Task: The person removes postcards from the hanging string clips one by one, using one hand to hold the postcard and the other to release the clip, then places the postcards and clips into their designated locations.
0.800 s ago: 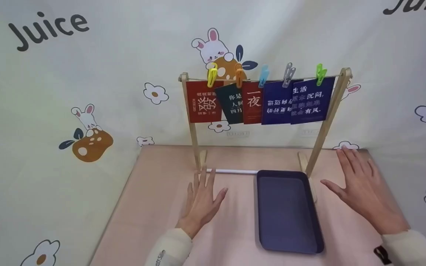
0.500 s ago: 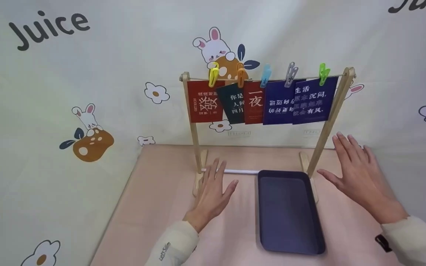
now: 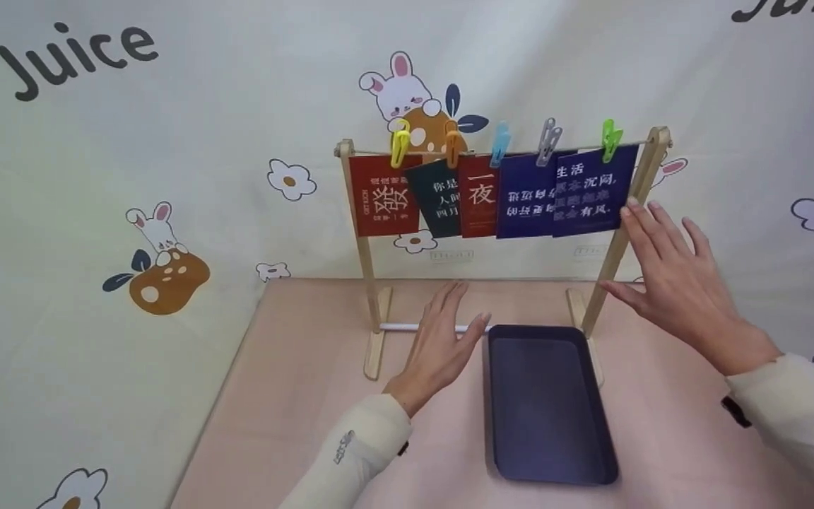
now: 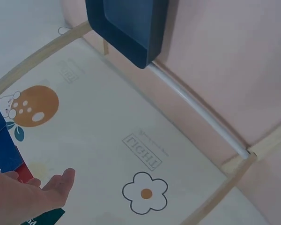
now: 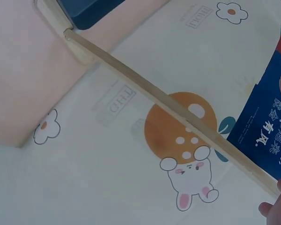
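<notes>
A wooden drying rack (image 3: 615, 244) stands upright with a string across its top. Several cards hang there in a row, held by coloured clothespins: a red card (image 3: 388, 198) under a yellow clothespin (image 3: 400, 145), a dark green card, another red one, and two blue cards, the last (image 3: 594, 191) under a green clothespin (image 3: 611, 141). My right hand (image 3: 686, 286), fingers extended, is beside the right post; whether it touches cannot be told. Below the cards, left of the tray, my left hand (image 3: 439, 343) hovers with straight fingers, holding nothing. Both hands' fingers partly show in the wrist views.
A dark blue tray (image 3: 495, 417) lies on the pink table surface (image 3: 287, 396), in front of the rack's right foot. A white rod (image 3: 400, 327) joins the posts near the bottom. Printed cloth (image 3: 237, 127) with rabbits and flowers forms the walls behind and beside.
Both hands have risen forward. The left has shifted right, and the right has come up alongside the right post near the last blue card. Cards and tray stay put.
</notes>
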`<state>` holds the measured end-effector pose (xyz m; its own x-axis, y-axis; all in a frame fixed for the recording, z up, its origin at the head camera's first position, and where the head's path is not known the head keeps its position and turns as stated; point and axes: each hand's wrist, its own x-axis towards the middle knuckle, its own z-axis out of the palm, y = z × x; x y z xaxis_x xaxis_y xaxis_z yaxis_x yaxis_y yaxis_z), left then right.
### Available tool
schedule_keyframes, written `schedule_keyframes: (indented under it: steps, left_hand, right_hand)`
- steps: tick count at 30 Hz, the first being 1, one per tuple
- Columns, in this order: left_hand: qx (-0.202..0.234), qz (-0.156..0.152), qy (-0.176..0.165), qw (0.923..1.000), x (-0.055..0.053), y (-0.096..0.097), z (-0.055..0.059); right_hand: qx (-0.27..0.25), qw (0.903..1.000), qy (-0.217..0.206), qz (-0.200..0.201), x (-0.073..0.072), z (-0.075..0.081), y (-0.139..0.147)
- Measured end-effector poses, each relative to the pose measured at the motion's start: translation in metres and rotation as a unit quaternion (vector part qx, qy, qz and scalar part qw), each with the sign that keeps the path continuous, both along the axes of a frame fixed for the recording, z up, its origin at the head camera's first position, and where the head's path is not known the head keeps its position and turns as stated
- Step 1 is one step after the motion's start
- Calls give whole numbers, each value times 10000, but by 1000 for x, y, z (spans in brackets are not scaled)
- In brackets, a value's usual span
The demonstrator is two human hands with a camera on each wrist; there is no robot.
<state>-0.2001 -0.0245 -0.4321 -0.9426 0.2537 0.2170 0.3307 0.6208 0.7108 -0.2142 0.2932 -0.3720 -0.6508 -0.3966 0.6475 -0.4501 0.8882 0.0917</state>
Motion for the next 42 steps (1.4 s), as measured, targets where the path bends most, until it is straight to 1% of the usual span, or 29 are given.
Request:
schedule_keyframes:
  steps: [4,7,10,14,16,18,22,25,30,34,38,42]
  left_hand:
    - [342,-116,-154,9992,-7,14,9]
    - [583,-204,-193,9979,-11,22,16]
    - [822,-257,-211,9961,-15,29,21]
    - [1035,-249,-228,9941,-20,37,26]
    - [1113,-160,-269,9933,-22,43,29]
    - [1248,-31,-382,9914,-25,49,32]
    - [1639,239,-582,9845,-32,64,38]
    - [1881,306,-609,9798,-36,74,43]
    - [2031,355,-558,9769,-40,91,48]
    - [2078,451,-532,9757,-43,101,52]
    - [2062,343,-647,9758,-45,107,55]
    - [2076,246,-770,9749,-49,109,57]
  right_hand:
    - [80,9999,7,60,-5,14,-1]
    - [117,9998,18,143,-10,25,-2]
    - [195,9991,179,317,-14,34,-4]
    - [341,9979,297,461,-18,43,-7]
    - [383,9978,248,474,-20,48,-9]
    - [397,9979,192,479,-22,55,-9]
    - [379,9979,168,491,-27,68,-11]
    - [432,9976,170,518,-31,76,-13]
    - [559,9967,113,571,-37,89,-17]
    - [571,9974,-90,432,-41,100,-20]
    - [545,9976,-337,253,-46,108,-22]
    - [357,9978,-529,195,-52,111,-26]
